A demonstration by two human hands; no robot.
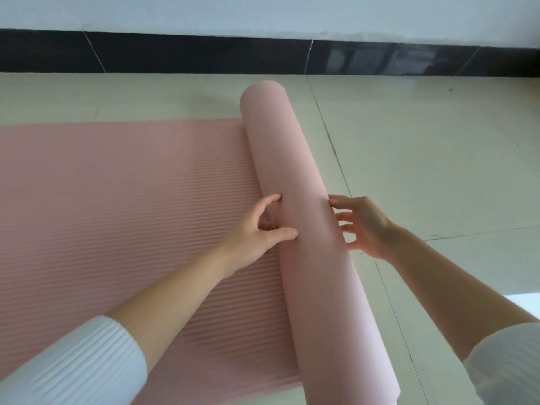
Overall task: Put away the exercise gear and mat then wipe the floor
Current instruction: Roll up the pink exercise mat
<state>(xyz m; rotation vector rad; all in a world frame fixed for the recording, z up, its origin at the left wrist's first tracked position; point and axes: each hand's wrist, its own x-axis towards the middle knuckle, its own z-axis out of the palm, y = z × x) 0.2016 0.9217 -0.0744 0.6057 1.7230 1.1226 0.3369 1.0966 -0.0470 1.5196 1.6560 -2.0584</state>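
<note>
Pink foam fills most of the head view, ribbed on its upper face and smooth on the outside of the coil. The mat lies partly flat on the tiled floor, with the flat stretch running off to our left. The roll already made stands across it, pointing away from us toward the dark skirting.

Our left grip is spread against the roll's left flank, thumb and forefinger touching it, closed around nothing. Our right grip is likewise released, its fingertips resting on the right flank. White ribbed sleeves are pushed up our forearms.

We judge the mat to be light, soft and springy. It should dent under the fingers rather than resist, and the coil will likely loosen once pressure comes off. The smooth outer skin may slip a little, while the ribbed face should hold better. The roll is too thick for one hand to circle, so we would keep flat palms on top near the middle for rolling. For lifting, we would cradle it from beneath with the loose edge pinned.
</note>
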